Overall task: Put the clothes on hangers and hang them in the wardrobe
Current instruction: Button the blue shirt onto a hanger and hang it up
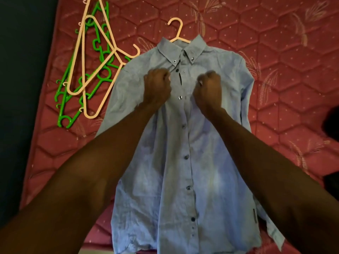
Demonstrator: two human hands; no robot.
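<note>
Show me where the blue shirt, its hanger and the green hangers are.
blue shirt (201, 171): head view, lower front panel.
peach hanger (178, 30): head view, neck below the hook.
green hangers (69, 99): head view, lower arm.

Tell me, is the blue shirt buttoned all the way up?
No. The blue shirt gapes just below its collar, between the hands; lower buttons look fastened.

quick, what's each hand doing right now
Left hand: closed, gripping the blue shirt beside its placket.
Right hand: closed, gripping the shirt too.
</note>
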